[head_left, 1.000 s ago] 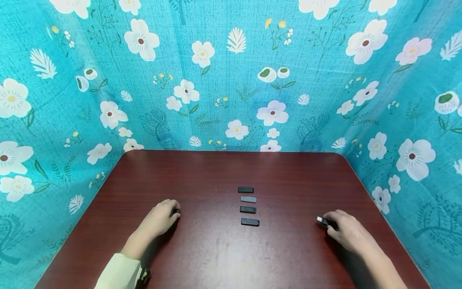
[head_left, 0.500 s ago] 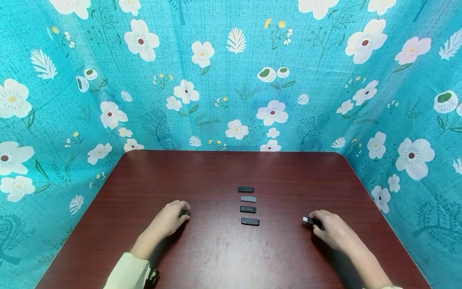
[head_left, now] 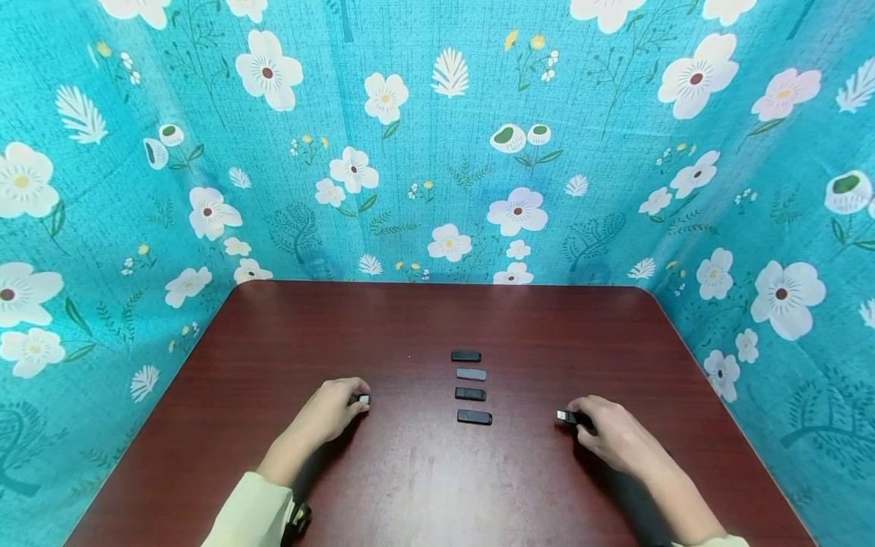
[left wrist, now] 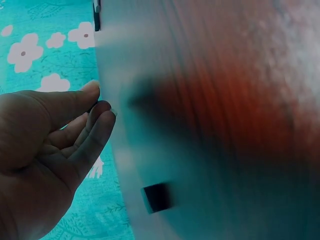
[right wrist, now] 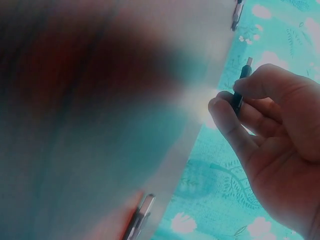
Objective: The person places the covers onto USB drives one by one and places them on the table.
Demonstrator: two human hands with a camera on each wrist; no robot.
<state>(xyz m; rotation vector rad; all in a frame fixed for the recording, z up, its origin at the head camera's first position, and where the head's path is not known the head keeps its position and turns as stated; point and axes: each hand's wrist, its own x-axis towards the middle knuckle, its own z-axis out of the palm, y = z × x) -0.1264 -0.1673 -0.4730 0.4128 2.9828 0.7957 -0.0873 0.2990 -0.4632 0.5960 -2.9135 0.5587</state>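
Note:
In the head view my left hand, over the left of the table, pinches a small dark USB stick whose pale end shows past the fingertips. In the left wrist view the fingers mostly hide it. My right hand holds a black USB stick between thumb and fingers, its silver plug pointing left. This stick shows clearly in the right wrist view. Between the hands lie several sticks in a column: a black one, a grey one and darker ones nearer me, like this black stick.
The dark red tabletop is glossy and reflects light near the front. A blue flowered curtain encloses its back and sides. A dark wristband sits on the left wrist by a pale sleeve.
Both hands have moved inward with their USB sticks, the left hand to the right and the right hand to the left. The column of sticks has stayed in place.

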